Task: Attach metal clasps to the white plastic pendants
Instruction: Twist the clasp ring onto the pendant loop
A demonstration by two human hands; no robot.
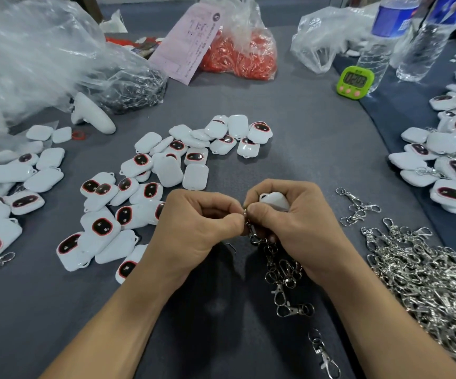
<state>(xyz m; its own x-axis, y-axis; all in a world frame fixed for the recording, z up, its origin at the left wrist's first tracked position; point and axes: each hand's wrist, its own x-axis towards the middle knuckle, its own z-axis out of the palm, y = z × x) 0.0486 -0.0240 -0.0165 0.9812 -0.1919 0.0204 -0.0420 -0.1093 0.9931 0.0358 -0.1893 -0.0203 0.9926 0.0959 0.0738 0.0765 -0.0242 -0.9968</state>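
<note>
Above the table [303,138], the right hand [292,222] grips a pendant [274,201] steady while the left hand [199,222] pinches a clasp [253,233] against its loop, apparently to work it through with close control.

The small green plastic timer [355,81] shows 02:03; the print on the pink paper sheet [186,39] is too small to read.

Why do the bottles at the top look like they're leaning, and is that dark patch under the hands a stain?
Head view: the wide-angle lens bends the edges, so the water bottles seem to lean; the dark patch is likely soft shadow from the left hand, pinching a metal clasp, and the right hand, gripping a white pendant; the clear bag glares white.
</note>
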